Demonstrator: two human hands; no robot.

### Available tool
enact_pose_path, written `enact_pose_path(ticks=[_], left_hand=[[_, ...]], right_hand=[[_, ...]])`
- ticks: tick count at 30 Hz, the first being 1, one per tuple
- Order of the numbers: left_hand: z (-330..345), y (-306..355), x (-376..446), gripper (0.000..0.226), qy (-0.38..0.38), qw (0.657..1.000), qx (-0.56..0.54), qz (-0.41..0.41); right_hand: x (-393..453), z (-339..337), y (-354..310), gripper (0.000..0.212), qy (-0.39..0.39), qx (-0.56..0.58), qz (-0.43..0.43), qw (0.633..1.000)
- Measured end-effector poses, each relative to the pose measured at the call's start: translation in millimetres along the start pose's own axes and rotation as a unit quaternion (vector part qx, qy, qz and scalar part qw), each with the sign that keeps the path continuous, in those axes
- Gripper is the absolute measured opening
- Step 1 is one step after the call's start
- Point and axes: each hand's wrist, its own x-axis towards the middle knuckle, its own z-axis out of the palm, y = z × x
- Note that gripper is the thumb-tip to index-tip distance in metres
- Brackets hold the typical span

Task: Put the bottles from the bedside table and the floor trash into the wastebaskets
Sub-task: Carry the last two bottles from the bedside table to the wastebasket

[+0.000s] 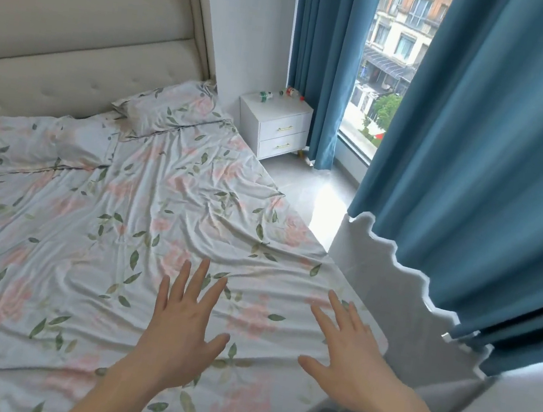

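At nine o'clock we note the bed point(89, 216), its floral sheet rumpled, two pillows point(172, 106) against the padded headboard point(77, 42). Low at six o'clock our left hand point(178, 328) is held over the sheet, fingers spread and straight, gripping nothing. Just to its right, at five o'clock, our right hand point(347, 357) is the same — fingers splayed, empty. Far off at twelve o'clock stands the white bedside table point(283, 131), two drawers, with the bottles point(279, 95) lying on its top — well apart from both hands. At two o'clock, blue curtains point(478, 146) frame the window point(385, 65).
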Motion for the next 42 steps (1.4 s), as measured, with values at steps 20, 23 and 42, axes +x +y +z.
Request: enact_pose_path(ticks=[20, 23, 42], left_hand=[[-44.3, 124.7, 133.9, 0.084, 0.054, 0.997, 0.011, 0.062], [-37.6, 152.2, 167.2, 0.085, 0.033, 0.995, 0.046, 0.085], [-35.1, 487.3, 400.3, 0.085, 0.027, 0.998, -0.032, 0.041]], right_hand=[[28.9, -94.9, 156.6, 0.085, 0.110, 0.076, 0.027, 0.991], [42.5, -100.1, 184.1, 0.085, 0.110, 0.084, 0.038, 0.990], [203.7, -268.2, 528.5, 0.088, -0.002, 0.095, -0.038, 0.995]])
